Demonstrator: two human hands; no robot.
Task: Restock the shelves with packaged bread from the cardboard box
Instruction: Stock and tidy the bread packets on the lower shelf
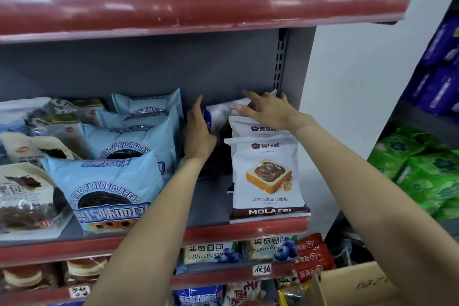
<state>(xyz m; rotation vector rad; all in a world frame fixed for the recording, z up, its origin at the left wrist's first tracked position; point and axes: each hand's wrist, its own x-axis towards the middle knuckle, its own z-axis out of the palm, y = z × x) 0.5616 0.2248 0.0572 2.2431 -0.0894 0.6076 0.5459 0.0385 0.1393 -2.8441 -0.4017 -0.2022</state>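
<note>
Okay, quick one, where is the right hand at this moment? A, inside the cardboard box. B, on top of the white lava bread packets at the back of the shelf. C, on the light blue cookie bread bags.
B: the right hand rests on the top edges of the white lava bread packets near the shelf's back.

Green packs (pixel 419 171) and purple packs (pixel 439 77) on side rack

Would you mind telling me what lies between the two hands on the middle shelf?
In the head view, a white bread packet at the back of the row lies between the left hand and right hand.
</note>
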